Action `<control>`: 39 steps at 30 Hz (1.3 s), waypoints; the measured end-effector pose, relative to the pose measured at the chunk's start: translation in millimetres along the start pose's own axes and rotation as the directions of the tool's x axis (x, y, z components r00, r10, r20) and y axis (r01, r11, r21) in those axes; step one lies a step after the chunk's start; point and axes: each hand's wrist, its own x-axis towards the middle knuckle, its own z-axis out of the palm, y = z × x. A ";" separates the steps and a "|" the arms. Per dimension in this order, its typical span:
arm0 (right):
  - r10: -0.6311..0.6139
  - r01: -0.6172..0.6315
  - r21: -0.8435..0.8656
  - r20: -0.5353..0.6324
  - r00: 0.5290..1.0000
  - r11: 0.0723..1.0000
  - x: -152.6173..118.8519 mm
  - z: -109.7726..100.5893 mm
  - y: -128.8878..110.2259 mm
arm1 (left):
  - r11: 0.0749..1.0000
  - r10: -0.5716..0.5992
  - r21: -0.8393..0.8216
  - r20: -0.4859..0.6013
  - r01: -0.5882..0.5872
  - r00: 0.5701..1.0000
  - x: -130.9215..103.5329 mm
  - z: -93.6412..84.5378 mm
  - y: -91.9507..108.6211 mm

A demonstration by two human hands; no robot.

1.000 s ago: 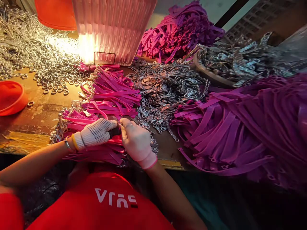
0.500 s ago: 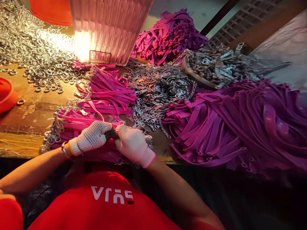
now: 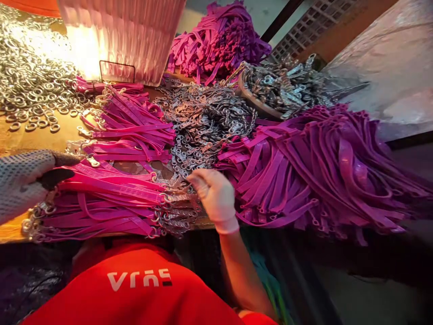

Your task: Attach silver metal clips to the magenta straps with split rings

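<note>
Has thumb and forefinger of the left hand (image 3: 22, 185), gloved in dotted white and dark at both tips, spread apart at the left ends of the pink straps (image 3: 111, 178); cannot tell touching from hovering there. Has the fingers of the right hand (image 3: 218, 198), also gloved in white, bent and bunched toward the thumb over the right ends of the same straps; cannot tell whether pinching anything.

Shows just past the left fingertips, on top of the pink straps, a pale metal clip (image 3: 92, 160). Shows below the right fingertips short metal pieces (image 3: 177, 216), ringed to the strap ends near the front edge of the table (image 3: 23, 144). Has the pink straps stretched between the two hands, along that front edge, with more metal at the left ends, toward the table's front left corner.

Farther back, shows another bunch of pink straps (image 3: 135, 122) and, right beside, a loose heap of silver chains (image 3: 209, 119). To the right of the right hand, shows a broad heap of purple straps (image 3: 304, 167), spilling over the front edge. Behind that, shows a curved-rimmed container (image 3: 259, 104) heaped with metal pieces, and toward the back edge a second purple pile (image 3: 223, 40).

Toward the back left corner, shows scattered silver rings (image 3: 40, 90) under bright light, beside a ribbed translucent panel (image 3: 135, 36). Wears, below the front edge, a red top (image 3: 135, 262) with white lettering.
</note>
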 end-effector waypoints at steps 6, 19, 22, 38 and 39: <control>0.426 -0.449 -0.331 -0.141 0.893 0.830 35.7 42.1 71.1 | 0.742 -0.298 -0.515 0.319 0.429 0.900 1.8 69.5 12.1; 0.330 -0.359 -0.191 -0.166 0.929 0.914 24.6 62.8 79.6 | 0.751 -0.226 -0.520 0.377 0.407 0.898 -13.1 111.0 -15.0; 0.258 -0.280 -0.111 -0.175 0.950 0.954 19.3 63.4 86.8 | 0.867 -0.177 -0.417 0.252 0.272 0.951 -19.1 117.8 -19.0; -0.273 0.141 0.495 0.206 0.940 0.857 -18.4 15.0 -122.5 | 0.969 0.246 -0.032 0.065 -0.244 0.967 -29.9 134.1 -40.0; -0.253 0.114 0.510 0.212 0.944 0.852 -19.0 16.4 -125.1 | 0.972 0.231 -0.051 0.067 -0.228 0.971 -30.3 133.7 -39.2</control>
